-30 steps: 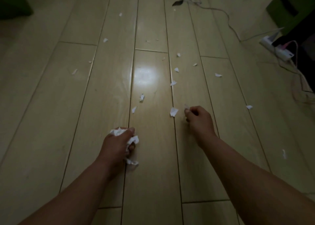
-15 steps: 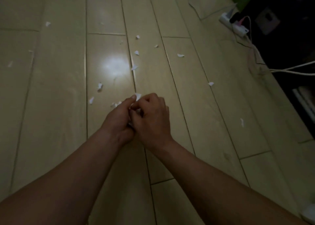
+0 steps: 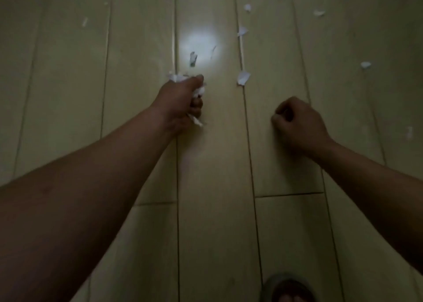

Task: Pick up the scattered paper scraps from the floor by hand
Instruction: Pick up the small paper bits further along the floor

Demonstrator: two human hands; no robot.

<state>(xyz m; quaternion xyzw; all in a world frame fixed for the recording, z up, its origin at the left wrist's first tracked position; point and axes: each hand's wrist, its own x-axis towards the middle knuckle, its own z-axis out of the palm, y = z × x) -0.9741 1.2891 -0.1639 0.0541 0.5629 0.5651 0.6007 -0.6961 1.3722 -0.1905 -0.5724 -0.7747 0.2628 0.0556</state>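
Note:
My left hand (image 3: 180, 99) is closed around a bunch of white paper scraps (image 3: 177, 77); bits stick out above the fist and below it. My right hand (image 3: 297, 124) hovers over the floor to the right, fingers curled shut, with nothing visible in it. A larger white scrap (image 3: 243, 77) lies on the plank seam between and beyond both hands. A small scrap (image 3: 193, 57) rests just past my left fist in the light's glare. More scraps lie farther off: one on the seam (image 3: 242, 30), one at the right (image 3: 365, 64), several near the top right (image 3: 318, 13).
The floor (image 3: 215, 187) is pale wooden planks running away from me, with a bright lamp reflection ahead of my left hand. My foot in a slipper (image 3: 288, 289) shows at the bottom edge. A thin scrap (image 3: 85, 21) lies far left.
My hands were pressed together half a second ago and have separated; the right hand has pulled back to the right without paper. The view has tilted down, and the power strip is out of sight.

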